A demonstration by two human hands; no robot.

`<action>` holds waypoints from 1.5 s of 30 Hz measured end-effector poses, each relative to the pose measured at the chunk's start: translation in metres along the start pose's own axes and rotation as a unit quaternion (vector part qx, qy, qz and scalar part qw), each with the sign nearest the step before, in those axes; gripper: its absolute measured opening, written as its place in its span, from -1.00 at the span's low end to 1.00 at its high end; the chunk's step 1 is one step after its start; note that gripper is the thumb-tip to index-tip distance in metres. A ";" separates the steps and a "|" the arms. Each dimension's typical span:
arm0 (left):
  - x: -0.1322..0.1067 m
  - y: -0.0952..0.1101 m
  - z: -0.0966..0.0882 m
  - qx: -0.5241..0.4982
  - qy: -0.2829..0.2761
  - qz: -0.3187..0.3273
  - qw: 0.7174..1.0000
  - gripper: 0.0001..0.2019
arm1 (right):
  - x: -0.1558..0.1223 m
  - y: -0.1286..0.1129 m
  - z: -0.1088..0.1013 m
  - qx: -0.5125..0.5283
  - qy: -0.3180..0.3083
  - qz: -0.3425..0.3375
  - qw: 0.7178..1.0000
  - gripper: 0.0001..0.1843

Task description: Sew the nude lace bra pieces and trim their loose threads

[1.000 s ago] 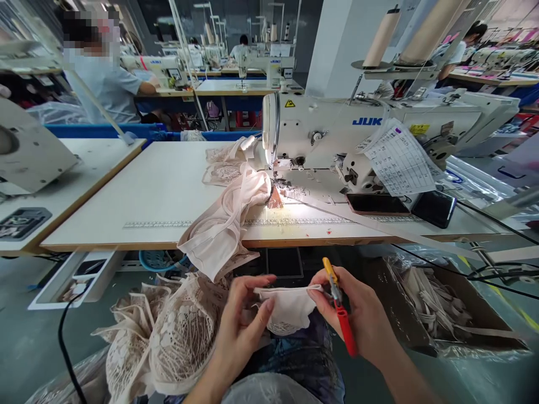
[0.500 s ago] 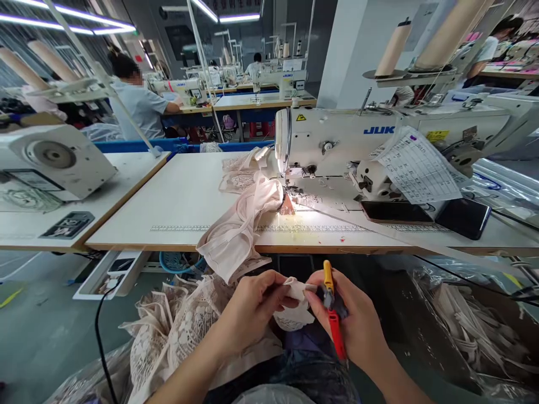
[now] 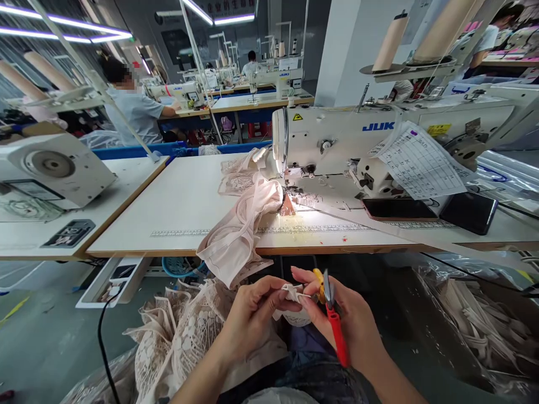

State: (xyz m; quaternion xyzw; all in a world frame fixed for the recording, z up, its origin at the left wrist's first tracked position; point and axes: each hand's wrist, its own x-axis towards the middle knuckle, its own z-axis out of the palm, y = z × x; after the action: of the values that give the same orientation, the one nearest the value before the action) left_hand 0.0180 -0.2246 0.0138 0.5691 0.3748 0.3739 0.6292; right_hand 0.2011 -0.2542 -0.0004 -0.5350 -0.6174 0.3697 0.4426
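My left hand [image 3: 256, 314] is closed, pinching an edge of pale beige fabric [image 3: 291, 292] between thumb and fingers. My right hand [image 3: 349, 320] pinches the other side of that edge. It also holds small scissors [image 3: 337, 331] with a red handle, a yellow part and grey blades, tucked between palm and fingers. Below the hands, beige lace garments [image 3: 189, 320] lie heaped over the lap and to the left. Another pale bra-like garment [image 3: 236, 235] runs from under the sewing machine's needle [image 3: 286, 179] over the table's front edge.
The white sewing machine [image 3: 337, 132] stands across the table [image 3: 138, 196]. Two phones [image 3: 398, 209] and a paper sheet [image 3: 425, 163] are at its right. A pale strip [image 3: 387, 227] stretches rightwards. An open drawer [image 3: 101, 294] hangs below left; a box of strips [image 3: 475, 320] sits right.
The right hand has turned the scissors so their grey blades now show, and its index finger has lifted. The pinched fabric edge is more bunched between the hands. The view has shifted slightly.
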 end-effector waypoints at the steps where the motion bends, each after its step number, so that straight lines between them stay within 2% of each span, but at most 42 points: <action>1: 0.000 0.000 -0.001 -0.006 -0.008 -0.004 1.000 -0.73 | 0.003 -0.005 -0.004 0.015 -0.027 0.017 0.999 -0.88; 4: 0.001 -0.001 -0.001 -0.009 -0.019 -0.012 1.000 -0.71 | 0.010 -0.017 -0.010 0.012 -0.051 0.018 0.998 -0.83; 7: 0.001 -0.003 -0.001 -0.008 -0.026 -0.014 1.000 -0.67 | 0.012 -0.019 -0.011 -0.023 -0.024 -0.039 0.999 -0.83; 10: 0.002 -0.004 -0.003 0.012 -0.004 0.003 1.000 -0.65 | 0.011 -0.013 -0.010 -0.060 0.008 -0.107 0.992 -0.88; 12: 0.002 -0.004 -0.006 0.012 0.007 0.012 1.000 -0.67 | 0.009 -0.009 -0.011 -0.069 0.021 -0.122 0.990 -0.92; 18: 0.007 -0.001 -0.009 -0.029 0.001 0.042 0.999 -0.71 | 0.006 -0.010 -0.012 -0.015 -0.014 -0.062 0.998 -0.90; 21: 0.007 -0.002 -0.005 -0.031 0.000 0.030 0.999 -0.68 | 0.007 -0.016 -0.009 -0.028 -0.015 -0.052 0.998 -0.90; 23: 0.008 -0.003 -0.002 -0.026 0.013 0.023 0.999 -0.66 | 0.007 -0.019 -0.008 -0.044 -0.018 -0.058 0.997 -0.90; 26: 0.008 -0.005 0.002 0.011 0.049 0.047 0.998 -0.62 | 0.005 -0.019 -0.007 -0.071 0.006 -0.066 0.995 -0.95; 28: 0.008 -0.006 0.004 0.026 0.063 0.064 0.996 -0.63 | 0.004 -0.018 -0.007 -0.083 0.021 -0.064 0.994 -0.88; 32: 0.007 -0.008 0.006 -0.039 0.033 0.040 0.998 -0.69 | 0.005 -0.018 -0.008 -0.087 0.022 -0.054 0.994 -0.91; 34: 0.006 -0.008 0.006 -0.070 0.013 0.025 0.997 -0.70 | 0.008 -0.020 -0.009 -0.090 0.028 -0.056 0.994 -0.84; 39: 0.008 -0.009 0.001 -0.103 -0.015 0.015 0.994 -0.71 | 0.011 -0.023 -0.013 -0.097 0.043 -0.066 0.992 -0.85; 45: 0.015 -0.007 -0.003 -0.141 -0.034 -0.001 0.989 -0.73 | 0.008 -0.023 -0.018 -0.088 0.015 -0.041 0.995 -0.85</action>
State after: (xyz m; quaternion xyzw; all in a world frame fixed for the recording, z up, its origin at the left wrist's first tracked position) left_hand 0.0217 -0.2105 0.0055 0.4867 0.2968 0.4030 0.7160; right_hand 0.2099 -0.2499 0.0286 -0.5518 -0.6618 0.2876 0.4182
